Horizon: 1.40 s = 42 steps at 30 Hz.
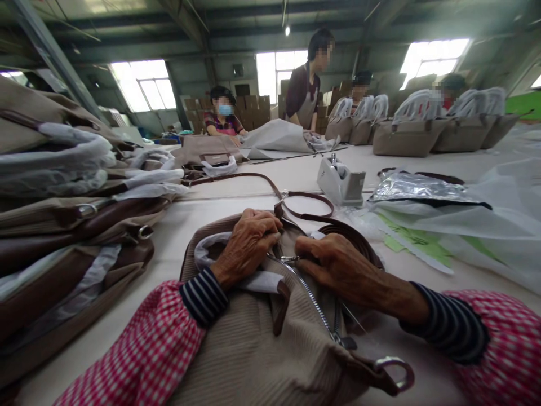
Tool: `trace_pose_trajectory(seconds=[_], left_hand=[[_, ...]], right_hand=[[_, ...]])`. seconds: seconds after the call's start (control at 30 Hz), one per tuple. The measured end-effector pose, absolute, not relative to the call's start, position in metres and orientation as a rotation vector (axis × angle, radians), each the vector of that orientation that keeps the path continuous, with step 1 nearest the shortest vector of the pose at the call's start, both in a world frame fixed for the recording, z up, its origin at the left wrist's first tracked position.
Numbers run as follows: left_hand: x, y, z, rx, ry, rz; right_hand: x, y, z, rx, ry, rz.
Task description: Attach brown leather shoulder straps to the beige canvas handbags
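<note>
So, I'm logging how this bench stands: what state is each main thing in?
Nearest bag, lying, opened
Zipper, undone
Left hand, closed on the bag's far end
Right hand, fingers bent near the zipper
Brown strap, loosely looped
Left-side bags, piled
Far-right bags, upright, handles wrapped
Silver packet, wrinkled

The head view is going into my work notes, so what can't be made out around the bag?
In the head view:
- bag, near end: cut off by the bottom edge
- its inside: mostly hidden by its near side and the hands
- right hand, some fingertips: hidden behind the hand itself
- green sheet, its marks: too small and blurred
</note>
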<state>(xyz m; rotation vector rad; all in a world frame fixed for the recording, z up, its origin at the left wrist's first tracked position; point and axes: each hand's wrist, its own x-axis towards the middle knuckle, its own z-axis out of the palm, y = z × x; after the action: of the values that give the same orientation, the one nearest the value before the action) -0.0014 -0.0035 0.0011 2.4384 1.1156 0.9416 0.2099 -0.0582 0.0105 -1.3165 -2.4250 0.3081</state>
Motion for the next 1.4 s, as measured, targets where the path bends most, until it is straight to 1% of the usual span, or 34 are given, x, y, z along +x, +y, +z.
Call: trace_pose_trajectory(seconds=[0.37,0.8,1.13,1.4], left_hand=[[-0.002,-0.001,-0.001,2.447,1.116,0.948],[-0.001,-0.003,0.001,2.442,1.091,0.938],[-0.006,-0.006,0.003,2.681,1.026,0.688],[-0.002,-0.009,0.005,2.812,1.152,0.465]], right_hand=[[0.209,-0.058,0.006,-1.205,-2.382,0.346],[0.204,-0.053,0.005,-1.206,-2.373,0.347],[0.199,-0.045,0.000,-1.292,-2.415,0.270],[0.196,-0.042,0.000,-1.389,-2.503,0.200]])
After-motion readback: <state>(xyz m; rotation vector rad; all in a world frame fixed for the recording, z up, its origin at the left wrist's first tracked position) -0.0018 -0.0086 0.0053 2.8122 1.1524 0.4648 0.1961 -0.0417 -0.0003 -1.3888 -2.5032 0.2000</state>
